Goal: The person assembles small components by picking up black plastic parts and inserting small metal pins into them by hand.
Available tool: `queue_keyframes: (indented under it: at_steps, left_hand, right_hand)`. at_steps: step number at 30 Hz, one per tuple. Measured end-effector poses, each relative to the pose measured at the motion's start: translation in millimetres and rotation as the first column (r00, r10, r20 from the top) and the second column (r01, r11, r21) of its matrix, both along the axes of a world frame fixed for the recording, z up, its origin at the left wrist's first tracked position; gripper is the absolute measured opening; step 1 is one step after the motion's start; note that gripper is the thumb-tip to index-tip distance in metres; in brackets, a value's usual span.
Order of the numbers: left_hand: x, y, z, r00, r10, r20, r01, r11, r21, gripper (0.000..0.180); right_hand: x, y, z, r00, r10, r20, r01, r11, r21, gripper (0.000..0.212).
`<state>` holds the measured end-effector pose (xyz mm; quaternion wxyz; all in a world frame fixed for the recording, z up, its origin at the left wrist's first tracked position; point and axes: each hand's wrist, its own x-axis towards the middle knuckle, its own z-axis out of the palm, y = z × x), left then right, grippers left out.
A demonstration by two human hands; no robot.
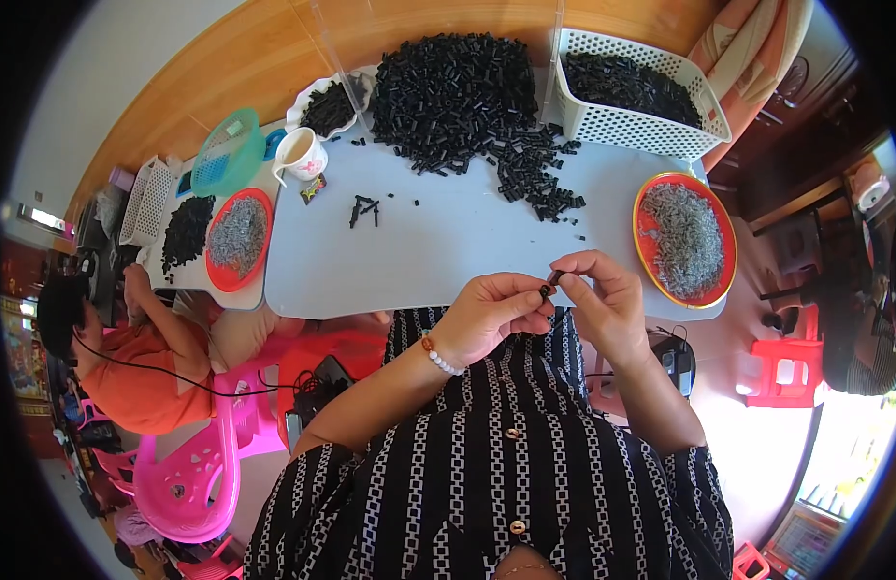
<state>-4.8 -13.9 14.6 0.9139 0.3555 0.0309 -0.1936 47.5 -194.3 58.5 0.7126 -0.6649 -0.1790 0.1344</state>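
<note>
Nearby — pale table (351,266), pink chair (173,478)

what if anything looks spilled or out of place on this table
Nothing looks damaged or tipped over. Mildly untidy: the big black heap straggles at its lower right across the tabletop, and a few small black pieces lie stray, apart from it.

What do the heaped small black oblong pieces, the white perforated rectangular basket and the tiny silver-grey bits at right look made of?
Small black oblong pieces: probably plastic, semi-gloss; even black with small highlights.
White perforated rectangular basket: likely moulded plastic, satin; regular holes, uniform colour.
Tiny silver-grey bits in the round red tray: shiny, maybe metal given the glints; clear plastic possible, too small to tell.
</note>
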Motion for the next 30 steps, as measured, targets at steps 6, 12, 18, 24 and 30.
queue_keyframes:
  at_steps: [6,12,18,24,30]
  left_hand:
    - [-0.8,-0.3,0.6,1.000,-0.003,0.000,0.003,1.000,-0.004,0.021]
    - [-2.5,-2.5,1.6,1.000,0.018,-0.003,-0.018,0.999,0.047,0.021]
    - [-4.2,-10.5,11.0,0.994,0.103,0.042,-0.111,0.963,0.246,0.017]
    - [-6.0,-8.0,4.4,0.997,0.079,-0.015,-0.077,0.993,0.093,0.019]
    - [-5.0,-7.1,0.7,0.999,0.053,-0.002,-0.053,0.998,0.014,0.019]
  right_hand:
    - [0.8,-1.5,1.6,0.951,-0.015,0.308,0.076,0.979,-0.188,0.014]
    - [-1.6,0.8,10.5,0.905,-0.004,0.426,0.131,0.954,-0.269,0.011]
    - [-4.8,2.2,10.4,0.888,-0.030,0.459,0.186,0.936,-0.300,0.012]
    - [-7.6,4.4,15.8,0.642,0.087,0.762,0.285,0.895,-0.342,0.010]
    - [-7.9,3.8,2.0,0.986,-0.019,0.167,0.038,0.993,-0.115,0.011]
